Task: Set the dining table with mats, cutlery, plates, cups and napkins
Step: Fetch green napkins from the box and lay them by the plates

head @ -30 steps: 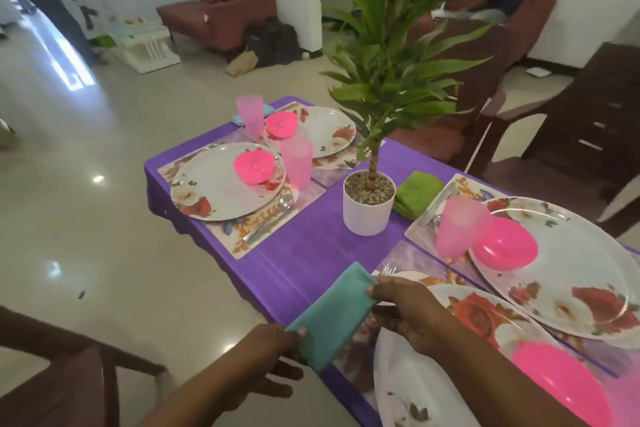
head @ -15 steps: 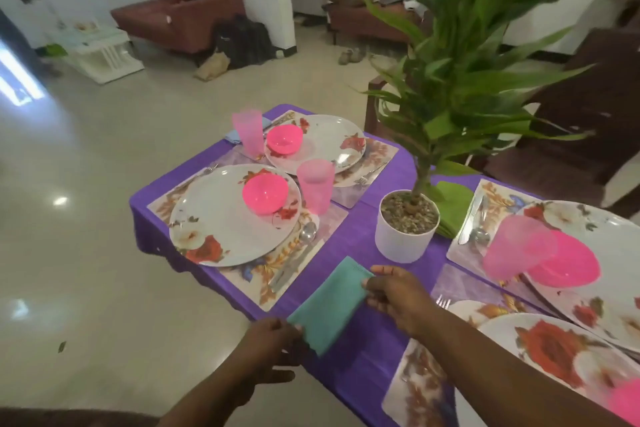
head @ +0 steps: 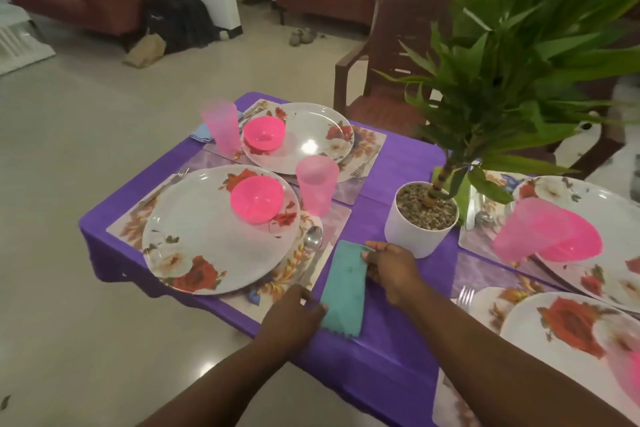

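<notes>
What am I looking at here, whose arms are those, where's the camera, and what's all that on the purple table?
No machine here: a person wears a camera on the head, so the single view looks forward and down at their own arms. The left hand pinches the near end of a folded teal napkin, and the right hand holds its far end, laying it on the purple tablecloth beside a floral mat. That mat carries a flowered plate with a pink bowl, a pink cup and a spoon. More such settings lie around a potted plant in the middle.
</notes>
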